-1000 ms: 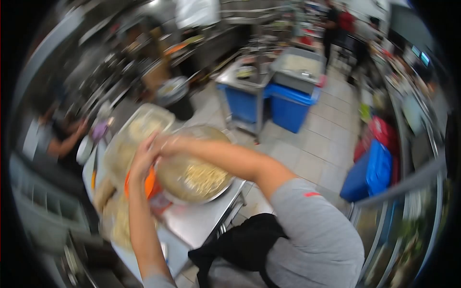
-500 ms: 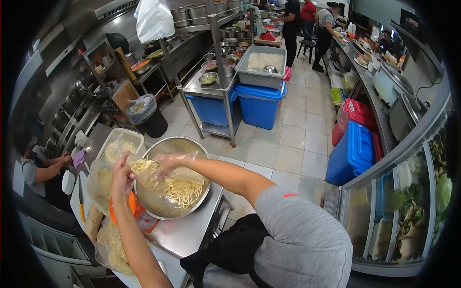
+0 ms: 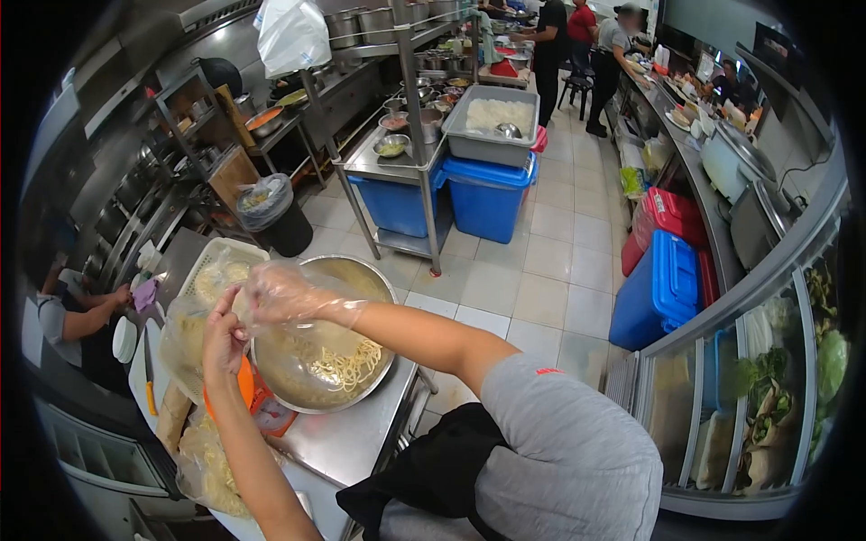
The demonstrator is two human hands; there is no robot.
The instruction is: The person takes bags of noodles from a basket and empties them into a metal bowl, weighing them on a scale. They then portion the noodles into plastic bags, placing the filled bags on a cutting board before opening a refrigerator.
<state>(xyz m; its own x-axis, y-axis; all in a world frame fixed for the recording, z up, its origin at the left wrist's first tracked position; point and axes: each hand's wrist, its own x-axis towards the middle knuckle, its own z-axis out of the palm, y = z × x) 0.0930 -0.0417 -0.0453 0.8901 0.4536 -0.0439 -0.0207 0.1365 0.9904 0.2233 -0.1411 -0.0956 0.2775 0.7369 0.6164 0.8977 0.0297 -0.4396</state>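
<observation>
My right hand point(image 3: 287, 296), in a clear plastic glove, is closed above the left rim of a large steel bowl point(image 3: 383, 374). Something pale, apparently noodles, shows between it and my left hand; its fingers hide most of it. My bare left hand point(image 3: 225, 335) is raised beside the bowl, fingers pinched on what looks like thin clear plastic, a bag. Loose yellow noodles point(image 3: 347, 365) lie in the bowl's right side. Under the bowl's left edge stands an orange kitchen scale point(image 3: 271, 417).
Left of the bowl, a white basket point(image 3: 256, 255) holds bagged noodles. Another noodle bag point(image 3: 215, 464) lies nearer me. A knife point(image 3: 150, 383) with a yellow handle rests on a white board. Ahead are a bin point(image 3: 284, 225) and blue tubs point(image 3: 487, 207). Co-workers stand farther off.
My right hand has risen from the bowl and moved left to my left hand. The handful of noodles it held over the bowl is now mostly hidden; fewer noodles show in the bowl.
</observation>
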